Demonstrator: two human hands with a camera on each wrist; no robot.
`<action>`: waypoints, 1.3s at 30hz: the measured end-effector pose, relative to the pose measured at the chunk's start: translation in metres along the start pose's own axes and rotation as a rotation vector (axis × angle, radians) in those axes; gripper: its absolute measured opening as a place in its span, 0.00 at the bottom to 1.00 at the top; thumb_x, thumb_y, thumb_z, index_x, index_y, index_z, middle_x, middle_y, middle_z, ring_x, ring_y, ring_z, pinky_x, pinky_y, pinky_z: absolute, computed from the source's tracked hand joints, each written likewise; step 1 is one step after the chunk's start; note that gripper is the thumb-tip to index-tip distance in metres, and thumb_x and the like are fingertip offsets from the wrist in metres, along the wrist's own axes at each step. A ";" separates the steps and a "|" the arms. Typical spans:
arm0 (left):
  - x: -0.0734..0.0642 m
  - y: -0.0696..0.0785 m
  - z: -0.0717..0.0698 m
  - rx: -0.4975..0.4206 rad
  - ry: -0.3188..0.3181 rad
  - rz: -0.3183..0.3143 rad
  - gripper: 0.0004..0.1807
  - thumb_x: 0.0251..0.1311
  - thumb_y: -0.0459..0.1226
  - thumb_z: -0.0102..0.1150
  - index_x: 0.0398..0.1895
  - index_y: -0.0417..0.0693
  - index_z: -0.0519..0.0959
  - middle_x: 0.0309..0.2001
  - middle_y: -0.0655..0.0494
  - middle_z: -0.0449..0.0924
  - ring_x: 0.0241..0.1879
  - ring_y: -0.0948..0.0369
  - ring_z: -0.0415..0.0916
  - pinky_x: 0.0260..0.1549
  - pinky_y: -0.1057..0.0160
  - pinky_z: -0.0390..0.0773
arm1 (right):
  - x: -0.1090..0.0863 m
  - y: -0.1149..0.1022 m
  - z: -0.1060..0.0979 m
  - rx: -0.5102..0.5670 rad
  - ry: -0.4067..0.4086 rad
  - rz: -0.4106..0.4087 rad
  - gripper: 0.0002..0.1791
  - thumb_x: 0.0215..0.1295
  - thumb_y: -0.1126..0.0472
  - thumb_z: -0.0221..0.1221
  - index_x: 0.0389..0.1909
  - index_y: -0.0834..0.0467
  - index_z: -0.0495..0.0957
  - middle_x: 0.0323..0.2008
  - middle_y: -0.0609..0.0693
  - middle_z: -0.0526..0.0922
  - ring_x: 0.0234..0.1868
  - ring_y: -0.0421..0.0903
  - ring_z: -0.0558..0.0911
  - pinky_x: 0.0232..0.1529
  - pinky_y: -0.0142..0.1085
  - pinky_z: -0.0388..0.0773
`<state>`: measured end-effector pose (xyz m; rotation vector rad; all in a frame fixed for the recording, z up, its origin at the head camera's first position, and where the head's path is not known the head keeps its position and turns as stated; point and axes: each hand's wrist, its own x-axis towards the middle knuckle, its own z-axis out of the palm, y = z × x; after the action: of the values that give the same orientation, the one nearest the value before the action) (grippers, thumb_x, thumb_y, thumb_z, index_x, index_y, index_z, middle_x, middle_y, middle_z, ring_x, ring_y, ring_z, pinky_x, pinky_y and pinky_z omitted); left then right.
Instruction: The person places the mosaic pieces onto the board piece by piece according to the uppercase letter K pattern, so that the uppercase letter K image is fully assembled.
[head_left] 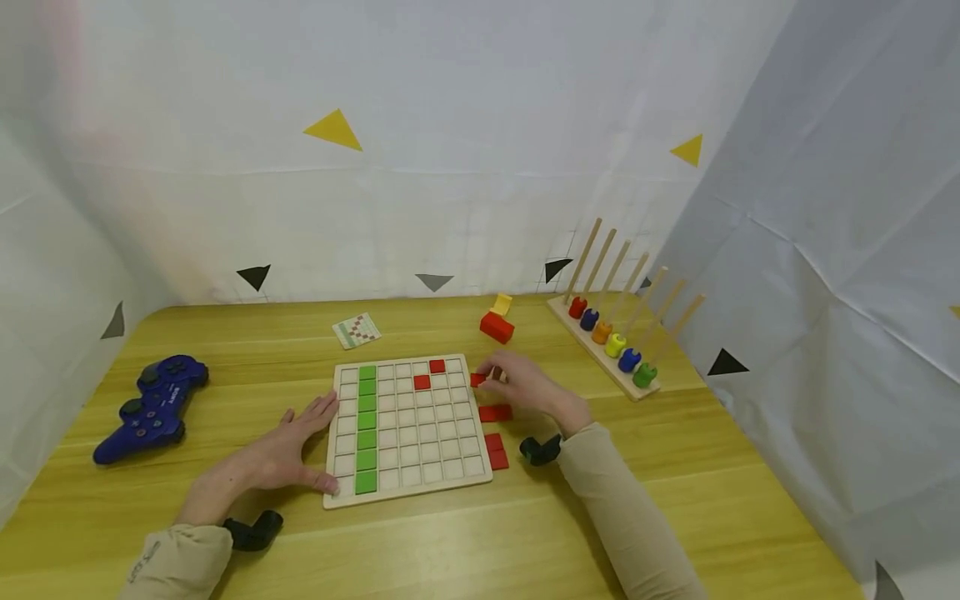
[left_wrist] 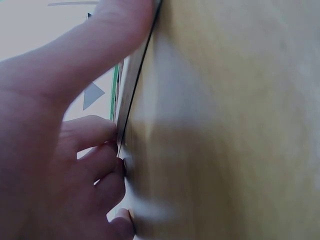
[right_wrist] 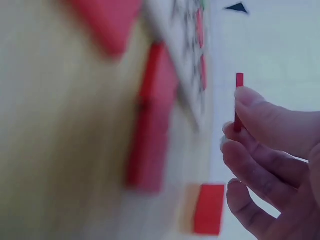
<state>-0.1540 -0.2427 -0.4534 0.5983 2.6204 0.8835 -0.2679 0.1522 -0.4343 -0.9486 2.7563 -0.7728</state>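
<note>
A wooden grid board lies on the table with a column of green tiles near its left side. Two red tiles sit in its upper cells, one in the top row, the other diagonally below. My left hand rests at the board's left edge, fingers extended and thumb at the near corner. Between thumb and fingertips, my right hand pinches a red tile, raised just off the board's right edge. More red tiles lie along that edge, below the right hand.
Behind the board are a small pattern card, a red block and a yellow piece. A wooden peg stand with coloured beads stands at right. On the left lies a blue game controller.
</note>
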 end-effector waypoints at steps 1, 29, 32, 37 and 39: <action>0.000 0.000 0.000 0.002 0.000 0.001 0.69 0.43 0.60 0.76 0.79 0.35 0.47 0.80 0.38 0.36 0.78 0.36 0.33 0.70 0.29 0.32 | 0.002 -0.004 0.000 -0.014 0.012 -0.026 0.13 0.70 0.58 0.62 0.51 0.58 0.80 0.43 0.49 0.82 0.43 0.45 0.78 0.44 0.37 0.79; -0.001 0.001 0.002 0.000 -0.003 -0.001 0.68 0.43 0.59 0.76 0.78 0.34 0.48 0.80 0.38 0.37 0.78 0.36 0.33 0.70 0.29 0.31 | 0.055 -0.085 0.042 -0.037 -0.114 -0.137 0.12 0.70 0.57 0.61 0.50 0.58 0.80 0.45 0.49 0.77 0.43 0.42 0.76 0.49 0.32 0.76; -0.002 0.002 0.001 0.002 -0.002 -0.004 0.68 0.43 0.59 0.76 0.78 0.34 0.48 0.80 0.37 0.37 0.78 0.36 0.33 0.70 0.29 0.31 | 0.056 -0.085 0.044 -0.043 -0.116 -0.127 0.12 0.70 0.57 0.62 0.50 0.58 0.80 0.45 0.49 0.77 0.43 0.43 0.77 0.49 0.33 0.77; -0.002 0.002 0.000 0.003 -0.005 -0.020 0.68 0.43 0.59 0.76 0.79 0.35 0.47 0.80 0.38 0.37 0.78 0.36 0.33 0.70 0.29 0.31 | 0.057 -0.084 0.049 -0.068 -0.141 -0.105 0.12 0.70 0.55 0.62 0.50 0.56 0.80 0.45 0.47 0.76 0.45 0.43 0.77 0.51 0.32 0.77; -0.001 0.002 0.000 0.002 -0.004 -0.021 0.69 0.43 0.59 0.76 0.79 0.35 0.47 0.80 0.38 0.37 0.78 0.36 0.33 0.70 0.29 0.31 | 0.058 -0.082 0.053 -0.076 -0.139 -0.101 0.12 0.69 0.55 0.62 0.48 0.56 0.81 0.45 0.47 0.76 0.45 0.42 0.77 0.51 0.32 0.76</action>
<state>-0.1522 -0.2420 -0.4515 0.5716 2.6193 0.8731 -0.2554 0.0390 -0.4354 -1.1186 2.6516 -0.5941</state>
